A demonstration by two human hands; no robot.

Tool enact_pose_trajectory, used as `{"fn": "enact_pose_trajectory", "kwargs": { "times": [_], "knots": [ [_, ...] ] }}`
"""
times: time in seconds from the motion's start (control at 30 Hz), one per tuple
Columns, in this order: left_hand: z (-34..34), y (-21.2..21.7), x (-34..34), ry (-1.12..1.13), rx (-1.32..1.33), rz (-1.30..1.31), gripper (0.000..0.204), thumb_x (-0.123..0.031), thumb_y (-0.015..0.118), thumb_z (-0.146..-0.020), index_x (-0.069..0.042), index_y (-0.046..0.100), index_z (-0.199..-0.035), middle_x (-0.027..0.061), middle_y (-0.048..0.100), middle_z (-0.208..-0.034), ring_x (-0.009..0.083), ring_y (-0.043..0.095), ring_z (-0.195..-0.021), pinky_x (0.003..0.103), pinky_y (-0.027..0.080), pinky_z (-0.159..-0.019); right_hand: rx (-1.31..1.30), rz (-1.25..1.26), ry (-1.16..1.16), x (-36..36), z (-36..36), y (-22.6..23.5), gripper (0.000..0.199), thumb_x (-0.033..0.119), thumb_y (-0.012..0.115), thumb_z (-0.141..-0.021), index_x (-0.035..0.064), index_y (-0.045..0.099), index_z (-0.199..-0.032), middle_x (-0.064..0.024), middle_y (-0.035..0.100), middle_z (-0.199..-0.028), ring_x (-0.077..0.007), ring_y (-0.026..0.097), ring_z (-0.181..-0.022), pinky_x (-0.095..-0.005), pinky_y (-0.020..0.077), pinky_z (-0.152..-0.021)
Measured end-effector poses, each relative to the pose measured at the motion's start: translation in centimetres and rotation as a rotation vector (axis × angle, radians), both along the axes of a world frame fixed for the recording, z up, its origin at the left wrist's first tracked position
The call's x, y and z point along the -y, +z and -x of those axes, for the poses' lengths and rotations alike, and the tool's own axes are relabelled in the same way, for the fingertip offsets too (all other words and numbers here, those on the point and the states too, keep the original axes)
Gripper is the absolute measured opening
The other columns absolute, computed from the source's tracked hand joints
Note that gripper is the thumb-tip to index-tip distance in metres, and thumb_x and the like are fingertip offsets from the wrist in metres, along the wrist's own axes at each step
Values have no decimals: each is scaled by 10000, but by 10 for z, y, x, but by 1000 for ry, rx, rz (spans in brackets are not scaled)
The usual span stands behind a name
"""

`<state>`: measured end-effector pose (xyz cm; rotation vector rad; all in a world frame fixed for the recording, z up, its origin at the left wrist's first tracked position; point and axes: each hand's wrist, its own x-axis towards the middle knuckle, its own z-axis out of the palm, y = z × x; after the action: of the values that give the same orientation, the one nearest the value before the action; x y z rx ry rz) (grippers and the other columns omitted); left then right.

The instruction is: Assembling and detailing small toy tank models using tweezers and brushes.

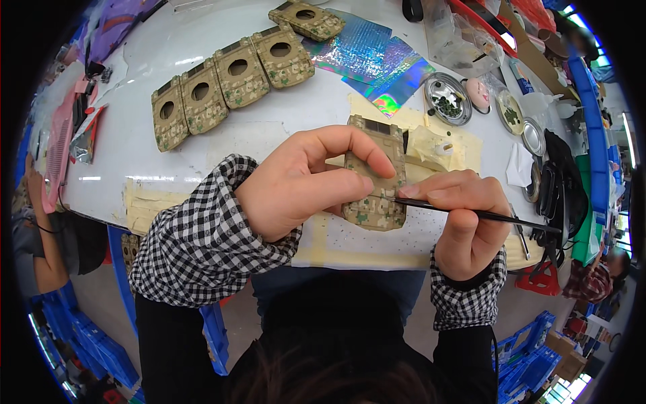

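Holding a camouflage panel (374,176) just above the tabletop (269,131), the left hand (303,182) clamps it between thumb and fingers. The right hand (464,222) pinches a thin dark tool (471,212), tip on the panel's face, perhaps placing a small piece. Next move needs steady, fine pressure.

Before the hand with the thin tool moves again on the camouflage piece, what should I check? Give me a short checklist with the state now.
1. Left hand grips the camouflage piece firmly: ok.
2. Right hand pinches the thin black tool: ok.
3. Tool tip meets the piece: ok, exact spot cannot tell.
4. Left fingers clear of the tip: not ok, thumb lies very near.
5. Piece rests over the white table: ok.
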<state>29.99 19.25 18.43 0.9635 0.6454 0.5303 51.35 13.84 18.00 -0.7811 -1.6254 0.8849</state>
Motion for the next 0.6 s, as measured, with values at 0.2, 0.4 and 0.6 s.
{"fn": "enact_pose_trajectory", "kwargs": {
  "times": [0.2, 0.4, 0.6],
  "knots": [
    [0, 0, 0, -1, 3, -1, 212, -69, 559, -843, -15, 561, -1048, 20, 609, -968, 39, 550, -784, 190, 415, -651, 88, -43, 4, 0, -1, 3, 223, 188, 625, -899, -26, 584, -950, -185, 664, -914, -251, 653, -857, -318, 515, -736],
    [0, -1, 0, 6, -11, -17, 212, -68, 576, -838, -16, 561, -1043, 19, 605, -967, 38, 544, -793, 190, 414, -659, 144, -96, -36, 0, 1, 2, 255, 239, 645, -877, -3, 588, -934, -161, 663, -885, -264, 668, -829, -322, 531, -692],
    [0, -3, -1, 7, -4, -18, 209, -58, 584, -836, -11, 557, -1038, 30, 601, -990, 55, 553, -828, 200, 431, -689, 175, -145, -46, -1, 2, 1, 259, 253, 640, -875, 7, 584, -936, -154, 660, -882, -272, 672, -820, -326, 536, -677]
  ]
}}
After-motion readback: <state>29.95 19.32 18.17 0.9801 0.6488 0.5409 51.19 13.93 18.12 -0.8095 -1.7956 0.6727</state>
